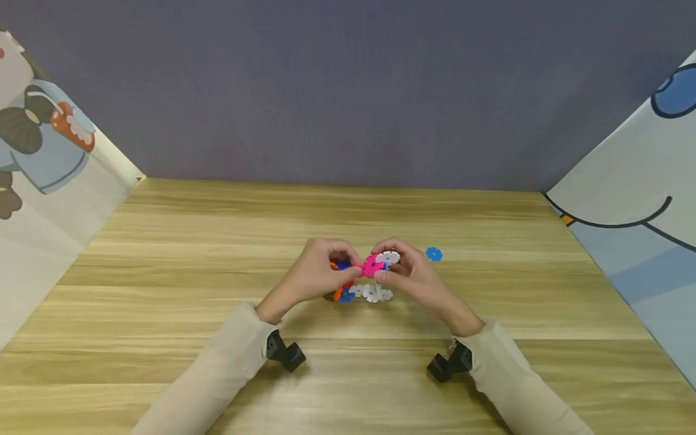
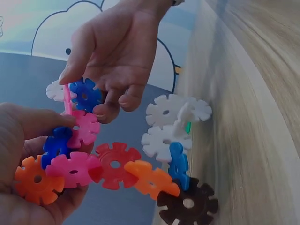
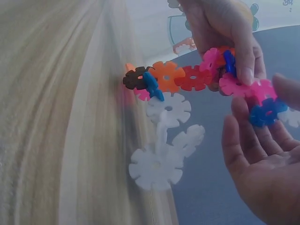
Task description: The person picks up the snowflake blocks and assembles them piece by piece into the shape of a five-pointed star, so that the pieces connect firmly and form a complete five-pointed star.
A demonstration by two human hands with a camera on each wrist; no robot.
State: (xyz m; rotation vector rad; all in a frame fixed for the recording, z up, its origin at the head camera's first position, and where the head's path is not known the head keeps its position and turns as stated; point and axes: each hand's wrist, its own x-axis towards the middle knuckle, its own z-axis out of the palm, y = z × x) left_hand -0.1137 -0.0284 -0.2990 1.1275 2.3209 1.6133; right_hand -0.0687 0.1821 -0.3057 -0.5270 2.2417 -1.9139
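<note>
A chain of notched, flower-shaped plastic discs spans both hands. My left hand grips its upper part, thumb on a pink disc, with dark blue and orange discs near its fingers. My right hand pinches another pink disc that joins onto the chain; a blue disc and a white disc are attached there. From the left hand the chain runs through a red disc, an orange disc and a brown disc to several white discs low by the table.
A single blue disc lies on the wooden table, just beyond the right hand. A grey panel stands along the table's back edge, and cartoon-printed panels flank both sides.
</note>
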